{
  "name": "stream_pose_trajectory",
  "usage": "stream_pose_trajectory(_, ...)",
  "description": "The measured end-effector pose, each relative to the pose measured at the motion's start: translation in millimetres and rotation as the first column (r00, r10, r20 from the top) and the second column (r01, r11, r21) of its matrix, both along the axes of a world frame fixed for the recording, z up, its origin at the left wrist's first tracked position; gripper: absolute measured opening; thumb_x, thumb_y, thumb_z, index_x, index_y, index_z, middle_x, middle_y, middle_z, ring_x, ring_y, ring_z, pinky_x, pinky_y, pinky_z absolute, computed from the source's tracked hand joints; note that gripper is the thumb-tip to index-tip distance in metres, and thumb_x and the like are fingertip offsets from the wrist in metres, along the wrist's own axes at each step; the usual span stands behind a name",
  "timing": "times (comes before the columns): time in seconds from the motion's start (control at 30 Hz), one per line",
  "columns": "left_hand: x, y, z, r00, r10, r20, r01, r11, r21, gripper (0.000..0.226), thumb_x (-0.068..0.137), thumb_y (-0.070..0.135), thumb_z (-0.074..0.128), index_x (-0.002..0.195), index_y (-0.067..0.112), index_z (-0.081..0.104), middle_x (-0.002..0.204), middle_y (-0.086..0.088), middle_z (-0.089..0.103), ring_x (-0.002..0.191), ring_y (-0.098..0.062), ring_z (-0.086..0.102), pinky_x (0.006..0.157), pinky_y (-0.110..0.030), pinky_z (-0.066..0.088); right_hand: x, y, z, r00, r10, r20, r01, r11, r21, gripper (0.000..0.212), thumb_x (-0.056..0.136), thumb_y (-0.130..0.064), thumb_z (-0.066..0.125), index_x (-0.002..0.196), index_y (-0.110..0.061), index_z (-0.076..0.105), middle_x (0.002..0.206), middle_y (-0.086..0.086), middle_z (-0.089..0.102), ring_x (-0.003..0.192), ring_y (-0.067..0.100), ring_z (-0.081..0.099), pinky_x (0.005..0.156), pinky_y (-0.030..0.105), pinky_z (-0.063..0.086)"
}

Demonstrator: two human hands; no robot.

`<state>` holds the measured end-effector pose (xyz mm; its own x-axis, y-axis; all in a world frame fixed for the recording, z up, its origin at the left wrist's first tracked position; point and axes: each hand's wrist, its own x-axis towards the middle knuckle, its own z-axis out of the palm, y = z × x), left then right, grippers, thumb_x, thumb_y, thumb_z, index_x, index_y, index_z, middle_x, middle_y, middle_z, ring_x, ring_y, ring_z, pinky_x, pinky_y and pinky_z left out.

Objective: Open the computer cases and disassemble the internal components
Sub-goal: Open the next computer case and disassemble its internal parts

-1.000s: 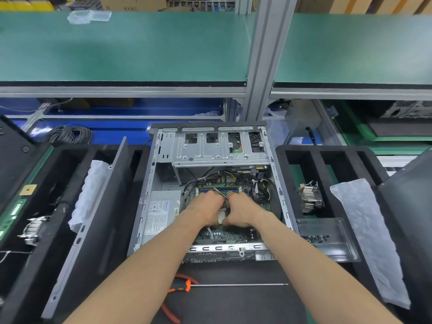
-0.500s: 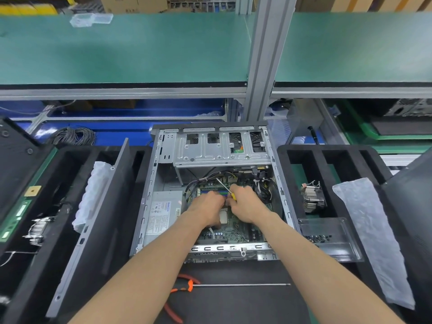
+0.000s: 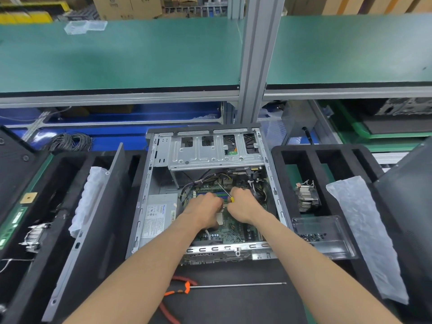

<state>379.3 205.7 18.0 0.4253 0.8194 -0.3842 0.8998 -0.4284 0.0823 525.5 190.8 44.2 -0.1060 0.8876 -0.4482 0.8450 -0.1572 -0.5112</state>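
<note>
Head view. Open computer case (image 3: 208, 190), lying flat at centre of the black work surface (image 3: 233, 305), side panel off. Inside: green motherboard (image 3: 236, 228) at right, grey power supply (image 3: 159, 218) at near left, metal drive cage (image 3: 217, 152) at the far end, black cables (image 3: 187, 188) between cage and board.

Left hand (image 3: 205, 206) over the motherboard, fingers curled down; what they hold is hidden, so its grasp cannot be told. Right hand (image 3: 243, 204) just beside it, clenched around a screwdriver (image 3: 225, 191) with a yellow handle, the shaft angled to the far left. Both hands and forearms cover the middle of the board.

Left of the case: detached side panel (image 3: 93, 220) leaning in a black foam tray (image 3: 35, 260), white foam sheet (image 3: 86, 202) beside it, coil of black wire (image 3: 70, 141) farther back. Right: second foam tray (image 3: 327, 150) holding a heatsink (image 3: 307, 197), a clear plastic box (image 3: 325, 237) and a white foam bag (image 3: 364, 235). Near edge: orange-handled pliers (image 3: 177, 293) and a thin metal rod (image 3: 238, 286).

Beyond: green-topped shelf (image 3: 117, 57) on an aluminium post (image 3: 257, 61), blue bins below, cardboard boxes (image 3: 126, 7) at the far back.
</note>
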Motion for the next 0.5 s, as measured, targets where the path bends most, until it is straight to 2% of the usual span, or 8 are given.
stream_pose_trajectory(0.1,0.2,-1.1,0.3,1.0,0.001,-0.016,-0.001,1.0,-0.004,0.039,0.069,0.033,0.084,0.099,0.018,0.063,0.102,-0.004,0.061,0.094,-0.031,0.065,0.068,-0.039,0.052,2.3,-3.7,0.8,0.999,0.001,0.032,0.0,0.999,-0.048,0.008,0.096,-0.008,0.045,0.089,-0.007,0.045,0.084,0.01,0.051,0.063,0.017,0.045,0.054,0.032,0.036)
stream_pose_trajectory(0.17,0.7,-1.1,0.3,1.0,-0.002,-0.022,0.002,1.0,-0.004,0.036,0.07,0.031,0.082,0.098,0.018,0.064,0.101,-0.005,0.061,0.093,-0.031,0.065,0.068,-0.039,0.053,2.7,-5.2,1.5,0.995,0.024,0.097,-0.018,0.998,-0.065,0.004,0.097,-0.008,0.044,0.098,-0.005,0.046,0.09,0.011,0.053,0.063,0.018,0.047,0.056,0.031,0.04)
stream_pose_trajectory(0.23,1.3,-1.1,0.0,1.0,0.002,-0.02,-0.002,1.0,-0.01,0.035,0.07,0.03,0.081,0.099,0.018,0.064,0.101,-0.004,0.061,0.093,-0.029,0.065,0.068,-0.038,0.053,2.4,-6.2,2.3,0.985,0.043,0.167,-0.035,0.998,-0.056,0.012,0.097,-0.008,0.047,0.108,-0.004,0.049,0.098,0.014,0.053,0.064,0.019,0.047,0.06,0.031,0.043)
stream_pose_trajectory(0.33,1.3,-0.7,-1.4,1.0,0.024,-0.008,-0.024,0.999,-0.027,0.037,0.07,0.029,0.082,0.1,0.018,0.064,0.102,-0.004,0.062,0.092,-0.028,0.064,0.069,-0.038,0.055,1.3,-10.0,1.1,0.955,0.093,0.28,-0.091,0.996,-0.022,0.015,0.098,-0.015,0.056,0.108,-0.005,0.053,0.103,0.014,0.056,0.071,0.022,0.052,0.063,0.034,0.049)
stream_pose_trajectory(0.43,1.3,0.4,-2.2,0.999,0.054,0.002,-0.054,0.997,-0.057,0.039,0.069,0.029,0.082,0.102,0.019,0.063,0.104,-0.003,0.063,0.091,-0.026,0.064,0.071,-0.038,0.056,2.0,-13.1,-4.2,0.931,0.105,0.35,-0.11,0.994,-0.005,0.019,0.095,-0.017,0.061,0.111,-0.008,0.055,0.098,0.008,0.053,0.08,0.026,0.052,0.067,0.036,0.047)
stream_pose_trajectory(0.5,1.3,1.4,-2.7,0.997,0.07,0.011,-0.069,0.995,-0.071,0.04,0.068,0.028,0.083,0.103,0.02,0.064,0.103,-0.002,0.063,0.091,-0.026,0.064,0.07,-0.038,0.056,2.9,-13.6,-6.6,0.915,0.117,0.386,-0.126,0.992,-0.002,0.023,0.094,-0.018,0.062,0.115,-0.009,0.056,0.105,0.009,0.055,0.089,0.028,0.056,0.071,0.038,0.045)
